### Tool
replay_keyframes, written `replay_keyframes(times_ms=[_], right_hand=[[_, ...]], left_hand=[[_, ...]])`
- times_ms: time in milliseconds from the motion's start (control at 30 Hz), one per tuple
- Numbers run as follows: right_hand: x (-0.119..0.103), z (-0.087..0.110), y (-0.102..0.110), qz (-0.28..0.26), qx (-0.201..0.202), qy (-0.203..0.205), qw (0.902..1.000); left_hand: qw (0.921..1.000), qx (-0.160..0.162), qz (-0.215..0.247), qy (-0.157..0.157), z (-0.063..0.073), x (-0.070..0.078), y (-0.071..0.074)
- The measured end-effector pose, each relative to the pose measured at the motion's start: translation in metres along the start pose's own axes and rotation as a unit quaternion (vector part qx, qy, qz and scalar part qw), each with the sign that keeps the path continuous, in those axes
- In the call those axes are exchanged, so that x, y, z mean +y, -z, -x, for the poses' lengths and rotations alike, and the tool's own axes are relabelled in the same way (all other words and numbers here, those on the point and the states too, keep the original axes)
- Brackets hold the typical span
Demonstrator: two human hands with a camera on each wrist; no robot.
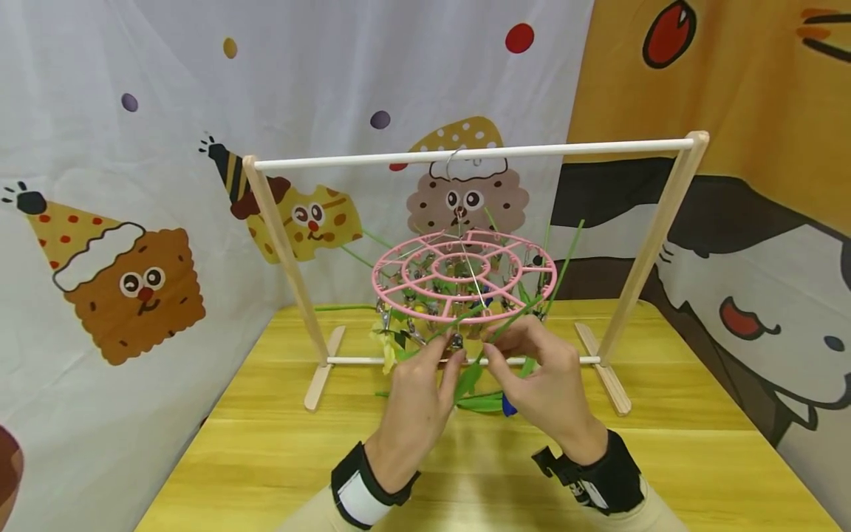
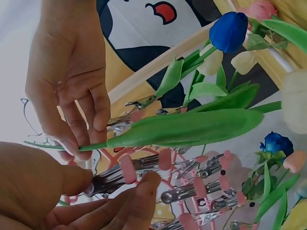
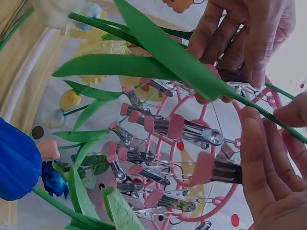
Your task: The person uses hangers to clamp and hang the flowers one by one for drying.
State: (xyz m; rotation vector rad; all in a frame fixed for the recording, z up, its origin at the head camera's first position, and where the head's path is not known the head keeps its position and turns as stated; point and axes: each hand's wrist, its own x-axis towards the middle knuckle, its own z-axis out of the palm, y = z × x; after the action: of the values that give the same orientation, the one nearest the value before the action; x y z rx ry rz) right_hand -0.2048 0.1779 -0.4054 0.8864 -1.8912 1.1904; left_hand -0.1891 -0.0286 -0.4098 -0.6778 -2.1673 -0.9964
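My left hand (image 1: 419,388) pinches a silver clip (image 2: 112,178) with pink tips between thumb and fingers, just under the front rim of the pink round hanger (image 1: 457,319). Close beside it, my right hand (image 1: 548,388) pinches the bare end of a green flower stem (image 3: 259,109) between thumb and fingers. The stem's long leaves (image 2: 187,128) spread past the clip, with a white bloom (image 3: 53,12) beyond them. In the right wrist view, the stem crosses in front of the left hand's clip. Other clips (image 3: 196,130) dangle around the hanger.
The hanger hooks onto the white rod of a wooden stand (image 1: 275,222) on a yellow wood-grain table (image 1: 259,443). Several artificial flowers hang head down from the clips, including a blue tulip (image 2: 228,32) and a blue rose (image 2: 277,143). A cartoon-printed curtain (image 1: 319,66) stands behind.
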Motion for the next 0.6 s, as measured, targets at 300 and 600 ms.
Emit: replay_keyframes(times_ms=[300, 600], right_hand=[[-0.0001, 0.0008, 0.0014, -0.022, -0.019, -0.022, 0.9993], [-0.0014, 0.0002, -0.0009, -0.028, -0.002, -0.021, 0.9994]], left_hand=[[0.9995, 0.017, 0.026, 0.009, -0.0006, -0.0034, -0.0013], [0.9974, 0.033, 0.058, 0.028, -0.0024, -0.0078, 0.0002]])
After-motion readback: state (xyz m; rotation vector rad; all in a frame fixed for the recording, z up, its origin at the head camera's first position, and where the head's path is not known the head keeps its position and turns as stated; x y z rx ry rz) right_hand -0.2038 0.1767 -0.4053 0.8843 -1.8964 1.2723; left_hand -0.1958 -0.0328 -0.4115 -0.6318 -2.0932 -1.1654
